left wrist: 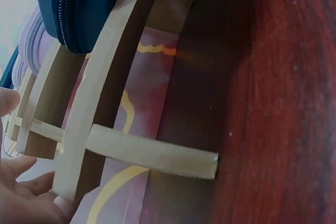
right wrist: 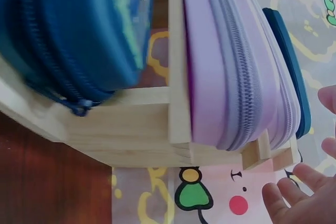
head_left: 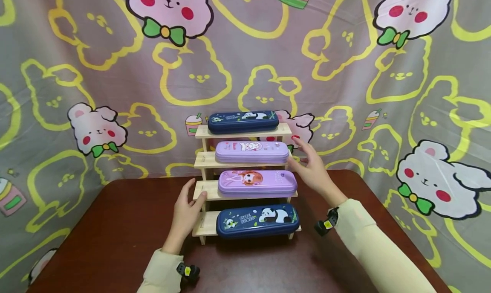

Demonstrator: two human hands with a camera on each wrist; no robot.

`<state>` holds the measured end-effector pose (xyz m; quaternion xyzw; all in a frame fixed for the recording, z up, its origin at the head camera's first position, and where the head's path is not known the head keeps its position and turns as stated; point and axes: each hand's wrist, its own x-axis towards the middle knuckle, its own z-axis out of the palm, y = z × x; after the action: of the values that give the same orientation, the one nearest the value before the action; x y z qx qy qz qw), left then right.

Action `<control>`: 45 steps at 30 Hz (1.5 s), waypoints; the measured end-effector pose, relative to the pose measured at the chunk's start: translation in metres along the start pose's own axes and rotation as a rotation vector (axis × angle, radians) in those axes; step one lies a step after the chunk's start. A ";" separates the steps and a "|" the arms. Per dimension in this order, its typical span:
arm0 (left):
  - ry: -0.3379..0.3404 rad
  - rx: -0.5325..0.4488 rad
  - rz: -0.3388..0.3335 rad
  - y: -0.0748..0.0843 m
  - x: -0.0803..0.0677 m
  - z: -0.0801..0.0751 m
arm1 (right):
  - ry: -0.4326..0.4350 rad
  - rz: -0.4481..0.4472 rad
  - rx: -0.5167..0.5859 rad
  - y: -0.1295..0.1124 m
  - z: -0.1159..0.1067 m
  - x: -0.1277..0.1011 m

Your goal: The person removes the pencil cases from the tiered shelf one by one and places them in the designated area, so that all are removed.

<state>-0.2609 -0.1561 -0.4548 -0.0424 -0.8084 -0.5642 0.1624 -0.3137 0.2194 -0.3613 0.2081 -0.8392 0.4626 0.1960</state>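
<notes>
A small wooden stepped rack (head_left: 205, 161) stands on the dark red table (head_left: 115, 237). It carries a navy panda pencil case (head_left: 243, 121) on top, a lilac case (head_left: 251, 151) below, a purple girl-print case (head_left: 257, 181) under that, and another navy panda case (head_left: 258, 219) at the bottom. My left hand (head_left: 186, 210) rests with straight fingers against the rack's left side, near the third step. My right hand (head_left: 311, 167) hovers open just right of the lilac case, fingers spread, holding nothing. The wrist views show the rack's slats (left wrist: 100, 129) and the case edges (right wrist: 231, 66) up close.
A cloth backdrop (head_left: 345, 71) with bears and yellow outlines hangs behind the table and drapes down both sides. Bare table surface lies in front of the rack and to its left and right.
</notes>
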 end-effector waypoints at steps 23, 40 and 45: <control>0.069 -0.098 -0.051 -0.003 0.003 0.013 | -0.047 -0.039 0.032 -0.013 0.014 0.077; 0.169 -0.116 -0.029 0.001 0.003 0.029 | -0.159 0.096 -0.040 -0.015 0.015 0.111; 0.189 -0.107 -0.031 0.003 0.001 0.032 | -0.197 0.068 -0.084 -0.010 0.016 0.116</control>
<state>-0.2675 -0.1256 -0.4618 0.0149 -0.7586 -0.6106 0.2267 -0.4076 0.1807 -0.3017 0.2157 -0.8796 0.4109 0.1052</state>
